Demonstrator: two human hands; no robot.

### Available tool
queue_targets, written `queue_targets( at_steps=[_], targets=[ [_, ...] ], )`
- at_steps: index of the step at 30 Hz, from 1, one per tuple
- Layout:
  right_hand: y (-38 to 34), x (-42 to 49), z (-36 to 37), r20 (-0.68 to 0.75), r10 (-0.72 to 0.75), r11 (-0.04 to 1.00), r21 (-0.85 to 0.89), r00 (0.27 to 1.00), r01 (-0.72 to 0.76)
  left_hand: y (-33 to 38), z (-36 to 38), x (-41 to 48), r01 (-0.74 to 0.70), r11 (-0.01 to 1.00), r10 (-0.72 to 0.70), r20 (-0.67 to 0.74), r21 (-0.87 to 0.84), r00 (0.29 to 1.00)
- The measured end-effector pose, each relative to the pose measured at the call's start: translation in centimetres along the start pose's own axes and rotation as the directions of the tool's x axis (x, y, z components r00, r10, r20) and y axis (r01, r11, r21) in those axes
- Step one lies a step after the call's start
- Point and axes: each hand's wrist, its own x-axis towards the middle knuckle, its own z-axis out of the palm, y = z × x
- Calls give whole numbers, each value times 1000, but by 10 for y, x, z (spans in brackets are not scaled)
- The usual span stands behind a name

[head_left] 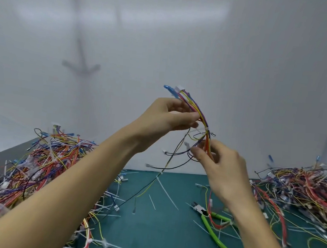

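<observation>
Holding the wire bundle [200, 115] upright above the desk [163, 235], my left hand [167, 116] pinches high, my right hand [220, 166] grips low; wire heaps [39, 163] flank, green cutters [211, 228] below.

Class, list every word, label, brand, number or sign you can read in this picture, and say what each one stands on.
None can be read.
The wire bundle, held by the left hand and right hand, shows no print; its white connectors are blurred.
The green-handled cutters show no brand.
The wall bears no writing.
</observation>
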Motion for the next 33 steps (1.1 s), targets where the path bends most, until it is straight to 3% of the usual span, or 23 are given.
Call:
queue_targets(
  at_steps=[4, 7, 9, 11, 14, 17, 19, 22, 24, 29, 33],
  targets=[
    [4, 0, 10, -28, 121, 963, 245, 992, -111, -10, 5, -8, 14, 999, -14, -4, 46, 1000],
    [6, 5, 5, -53, 255, 893, 397, 966, -214, -23, -2, -16, 96, 954, -118, 64, 283, 991],
    [6, 7, 1, -38, 340, 799, 538, 940, -267, -32, -8, -22, 120, 826, -260, 182, 551, 948],
    [6, 9, -3, -15, 385, 716, 636, 923, -288, -40, -12, -29, 118, 673, -434, 261, 730, 862],
    [7, 10, -9, -24, 414, 663, 693, 910, -283, -48, -14, -39, 263, 696, -616, 368, 668, 696],
    [9, 12, -14, -59, 430, 666, 694, 901, -273, -50, -12, -45, 385, 725, -657, 407, 571, 634],
    [9, 12, -15, -70, 421, 678, 686, 904, -263, -53, -6, -46, 367, 747, -620, 382, 554, 685],
    [6, 10, -11, -55, 389, 677, 694, 920, -245, -55, 8, -43, 283, 813, -467, 281, 509, 838],
    [4, 9, -8, -37, 354, 669, 708, 934, -225, -55, 16, -37, 234, 857, -372, 237, 460, 898],
    [-1, 7, 2, 0, 240, 654, 739, 971, -162, -47, 33, -22, 154, 941, -189, 92, 300, 978],
    [0, 8, 3, -2, 176, 700, 704, 984, -124, -48, 35, -22, 150, 962, -145, -38, 227, 989]
  ],
)
